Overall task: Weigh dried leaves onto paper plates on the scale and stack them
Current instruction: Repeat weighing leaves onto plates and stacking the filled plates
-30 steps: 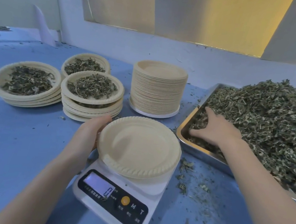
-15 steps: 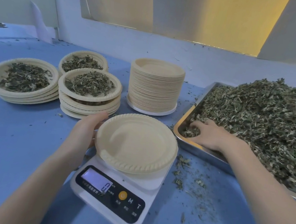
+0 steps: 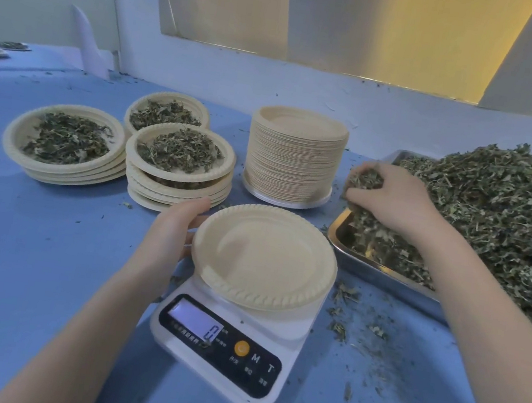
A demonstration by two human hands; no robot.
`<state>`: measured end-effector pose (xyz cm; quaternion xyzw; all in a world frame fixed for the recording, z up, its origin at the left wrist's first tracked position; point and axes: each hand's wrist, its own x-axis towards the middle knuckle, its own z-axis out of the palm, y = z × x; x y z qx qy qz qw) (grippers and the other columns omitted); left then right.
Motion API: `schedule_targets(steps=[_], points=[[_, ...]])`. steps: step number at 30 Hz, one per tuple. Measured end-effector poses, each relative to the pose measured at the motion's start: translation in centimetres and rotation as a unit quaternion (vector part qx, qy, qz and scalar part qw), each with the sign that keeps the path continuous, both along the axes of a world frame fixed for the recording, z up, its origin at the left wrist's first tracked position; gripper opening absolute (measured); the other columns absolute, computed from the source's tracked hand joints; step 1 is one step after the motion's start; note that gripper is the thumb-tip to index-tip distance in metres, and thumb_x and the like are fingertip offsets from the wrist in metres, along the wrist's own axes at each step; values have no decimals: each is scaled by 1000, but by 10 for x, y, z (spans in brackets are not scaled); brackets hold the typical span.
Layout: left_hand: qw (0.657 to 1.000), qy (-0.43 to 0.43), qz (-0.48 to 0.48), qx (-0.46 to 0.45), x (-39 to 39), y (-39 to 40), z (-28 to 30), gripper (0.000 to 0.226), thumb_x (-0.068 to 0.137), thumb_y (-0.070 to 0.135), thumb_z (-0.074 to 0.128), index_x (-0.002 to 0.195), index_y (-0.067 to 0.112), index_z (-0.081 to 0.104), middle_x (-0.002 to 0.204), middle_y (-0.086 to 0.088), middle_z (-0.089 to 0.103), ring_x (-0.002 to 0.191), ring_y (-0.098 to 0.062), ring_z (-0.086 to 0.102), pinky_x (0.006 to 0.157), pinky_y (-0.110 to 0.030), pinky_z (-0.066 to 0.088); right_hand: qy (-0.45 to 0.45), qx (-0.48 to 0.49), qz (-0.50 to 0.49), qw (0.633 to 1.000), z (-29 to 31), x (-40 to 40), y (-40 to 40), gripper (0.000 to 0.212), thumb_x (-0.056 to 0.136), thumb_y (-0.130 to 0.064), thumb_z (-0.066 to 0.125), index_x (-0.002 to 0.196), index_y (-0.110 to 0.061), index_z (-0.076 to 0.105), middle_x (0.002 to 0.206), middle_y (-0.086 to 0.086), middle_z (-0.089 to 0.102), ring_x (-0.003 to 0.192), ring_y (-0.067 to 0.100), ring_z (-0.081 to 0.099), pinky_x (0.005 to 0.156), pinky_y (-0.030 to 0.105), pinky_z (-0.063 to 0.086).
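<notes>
Blue table covering (image 3: 23,268) carries the full work station below a pale wall. 3 stacks of filled plates (image 3: 178,167) stand at the far left, each topped with a portion of leaves, so several weighing cycles appear complete. A tall stack of unused plates (image 3: 295,160) and a heaped metal tray (image 3: 382,270) of dried leaves (image 3: 496,218) indicate that much work is left.

1 empty paper plate (image 3: 265,256) sits on the scale (image 3: 226,343); the display reads 0. No leaves are on it yet.

Left hand (image 3: 169,238): fingers relaxed, resting against the plate's left rim. Right hand (image 3: 392,199): fingers curled around a handful of leaves, raised above the tray's near left corner, well apart from the plate.
</notes>
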<state>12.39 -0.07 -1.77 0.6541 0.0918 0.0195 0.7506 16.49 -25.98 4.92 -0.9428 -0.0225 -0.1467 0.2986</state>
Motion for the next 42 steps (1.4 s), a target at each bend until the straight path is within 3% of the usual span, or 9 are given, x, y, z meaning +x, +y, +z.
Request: schedule_targets(steps=[4,6,9,12,17,22,28,34,42], points=[[1000,-4,-5,-3,-1,0,1,28,93,34,50,111,15,61,94,1,67,79,-16,60,66,-29,44,-11,64,122,990,14,-25,44,21,73,-26,65,91,-36,62,93,-16,64,80,2,58,66,17,46],[1000,-6,-5,-8,-2,-1,2,28,93,34,49,111,15,60,90,2,67,78,-16,60,66,-28,44,36,18,201,979,18,-34,60,26,73,-32,69,97,-41,63,103,-24,61,92,-4,56,77,11,44],[1000,-10,-1,-12,-3,0,4,32,93,32,49,117,12,59,93,0,67,80,-17,62,67,-28,46,163,-119,280,939,24,-42,69,57,64,-66,70,116,-65,46,133,-35,42,114,-8,41,93,20,34],[1000,-13,-3,-2,-2,2,4,36,94,34,48,121,11,56,99,-1,67,83,-17,62,68,-28,46,161,-115,257,946,25,-40,65,65,57,-75,67,116,-72,39,126,-35,45,113,-5,38,90,25,29],[1000,-22,-10,4,-2,1,3,34,94,34,49,119,13,58,99,2,66,82,-13,62,64,-25,44,102,-90,232,963,12,-34,62,55,67,-71,63,120,-61,49,129,-28,52,115,-6,49,87,19,31],[1000,-27,-6,15,-2,1,3,33,93,33,50,118,14,59,98,2,67,82,-13,62,65,-25,45,55,-67,210,974,6,-33,64,47,76,-67,57,121,-54,54,119,-21,57,85,-22,44,71,3,27],[998,-35,2,44,-3,2,2,32,91,33,53,116,13,60,110,-3,66,99,-18,62,75,-30,47,81,-53,218,971,8,-35,64,52,73,-71,54,122,-54,52,126,-16,55,102,-6,49,75,9,28],[996,-59,-1,60,-6,7,1,29,83,29,65,110,20,61,105,3,66,91,-8,63,63,-21,44,108,-67,227,965,7,-35,65,69,60,-82,43,123,-55,51,125,-21,55,114,1,50,91,26,33],[973,-141,62,171,-11,3,3,42,81,26,70,121,21,57,115,6,61,110,-12,57,91,-31,46,113,-84,236,962,6,-40,63,69,65,-81,43,126,-50,51,130,-24,51,115,-2,47,88,23,31]])
